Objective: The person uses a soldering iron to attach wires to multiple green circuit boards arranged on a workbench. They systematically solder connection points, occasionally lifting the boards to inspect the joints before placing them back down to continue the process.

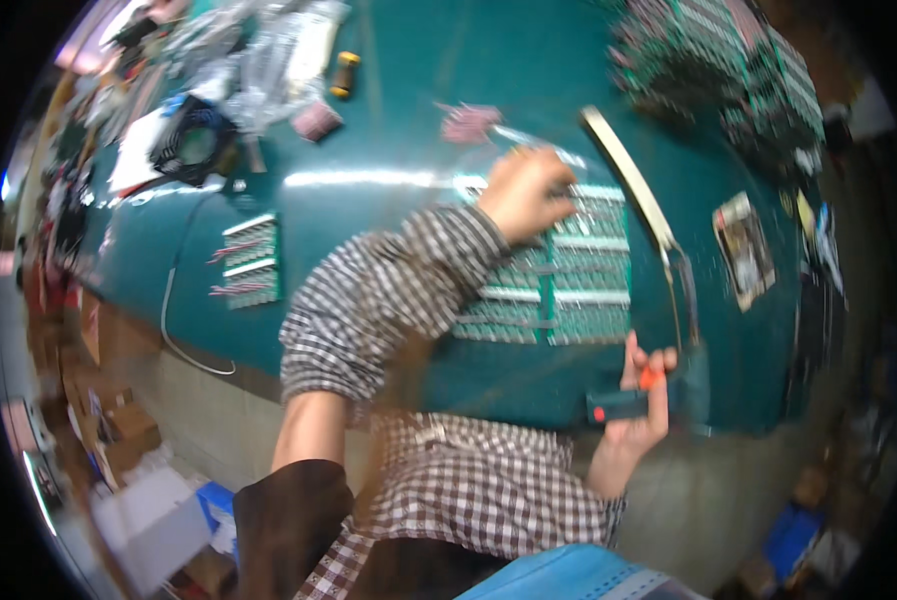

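My left hand (530, 192) is over the far part of a panel of green circuit boards (590, 268), which carry pale strips and rows of small parts. Its fingers are curled together, and blur hides what they hold, if anything. Near the table's front edge, my right hand (640, 425) grips a dark handheld tool (620, 405) with an orange part under the fingers and a red spot at one end. The index finger or thumb points up toward the panel's near right corner. The tool's exact kind is unclear.
A long cream bar (628, 180) with wires lies right of the panel. A smaller board piece (251, 262) with pink wires is at left. Stacked boards (693, 55) stand far right. Pink wire bundles (470, 122), a yellow-black tool (344, 75) and clear plastic bags (273, 65) lie farther back.
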{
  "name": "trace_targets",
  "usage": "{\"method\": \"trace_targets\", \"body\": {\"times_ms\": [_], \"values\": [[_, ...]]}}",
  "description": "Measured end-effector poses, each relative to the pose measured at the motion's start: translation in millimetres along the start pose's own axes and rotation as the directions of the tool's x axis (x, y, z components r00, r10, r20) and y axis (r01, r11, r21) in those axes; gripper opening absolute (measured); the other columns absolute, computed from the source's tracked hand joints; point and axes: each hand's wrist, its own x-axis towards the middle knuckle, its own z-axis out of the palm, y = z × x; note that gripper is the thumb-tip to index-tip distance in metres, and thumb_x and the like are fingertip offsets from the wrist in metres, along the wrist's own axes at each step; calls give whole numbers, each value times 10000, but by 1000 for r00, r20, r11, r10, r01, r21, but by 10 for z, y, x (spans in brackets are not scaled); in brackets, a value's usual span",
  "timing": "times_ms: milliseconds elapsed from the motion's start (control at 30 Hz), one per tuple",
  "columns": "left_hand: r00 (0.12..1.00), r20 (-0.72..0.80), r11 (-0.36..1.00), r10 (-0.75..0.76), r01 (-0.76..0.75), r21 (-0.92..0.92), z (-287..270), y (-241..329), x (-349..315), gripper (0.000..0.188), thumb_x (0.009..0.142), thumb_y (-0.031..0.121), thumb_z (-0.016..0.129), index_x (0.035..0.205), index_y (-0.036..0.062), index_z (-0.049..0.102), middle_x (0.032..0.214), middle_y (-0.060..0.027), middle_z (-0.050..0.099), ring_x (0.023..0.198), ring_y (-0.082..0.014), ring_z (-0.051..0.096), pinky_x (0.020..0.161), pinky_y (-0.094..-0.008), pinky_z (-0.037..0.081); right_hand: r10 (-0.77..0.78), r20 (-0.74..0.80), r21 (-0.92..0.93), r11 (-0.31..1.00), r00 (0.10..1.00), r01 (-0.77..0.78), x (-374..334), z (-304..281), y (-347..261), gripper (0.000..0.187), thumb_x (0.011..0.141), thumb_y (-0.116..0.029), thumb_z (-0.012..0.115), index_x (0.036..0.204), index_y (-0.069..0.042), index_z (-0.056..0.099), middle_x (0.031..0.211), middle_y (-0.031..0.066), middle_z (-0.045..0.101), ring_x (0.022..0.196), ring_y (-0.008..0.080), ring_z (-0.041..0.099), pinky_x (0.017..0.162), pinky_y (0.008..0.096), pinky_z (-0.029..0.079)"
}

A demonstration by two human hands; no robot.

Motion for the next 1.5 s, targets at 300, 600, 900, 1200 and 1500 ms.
{"method": "trace_targets", "body": {"times_ms": [300,600,900,1200,1500], "values": [[964,163,931,-210,248,-269,-96,-120,-20,223,838,65,642,1055,13,643,959,-67,678,877,-122,648,808,-255,517,-63,57,-133,989,996,70,-11,-14,3,314,806,-57,597,1093,-41,473,950,56,573,993,257,611,1135,541,149],[956,155,892,-249,289,-346,-40,-153,-29,209,828,63,655,1026,-3,641,929,-59,675,843,-112,642,788,-247,514,-15,27,-78,997,1000,17,-62,-10,36,314,795,-63,597,1086,-52,478,945,46,575,991,247,611,1126,566,132],[955,69,932,-288,296,-210,-66,23,-51,245,777,122,710,972,-1,628,873,-89,673,816,-168,657,744,-279,518,-17,-21,-192,981,1000,13,-109,117,52,316,805,-91,631,1068,-61,458,922,30,548,983,234,594,1138,544,152],[979,11,970,-201,201,-136,-102,79,-68,222,759,140,703,922,0,650,844,-142,667,789,-238,670,712,-312,532,-19,23,-214,977,1000,24,-62,96,106,315,802,-94,634,1064,-50,466,925,49,554,1003,225,580,1160,512,87],[1000,-24,1000,12,-12,7,-288,209,-234,276,766,147,711,985,8,616,920,-132,643,876,-250,634,773,-323,501,-7,66,-289,957,998,26,-35,101,-29,332,820,-118,623,1093,-33,453,939,62,534,1041,282,574,1125,564,174]]}}
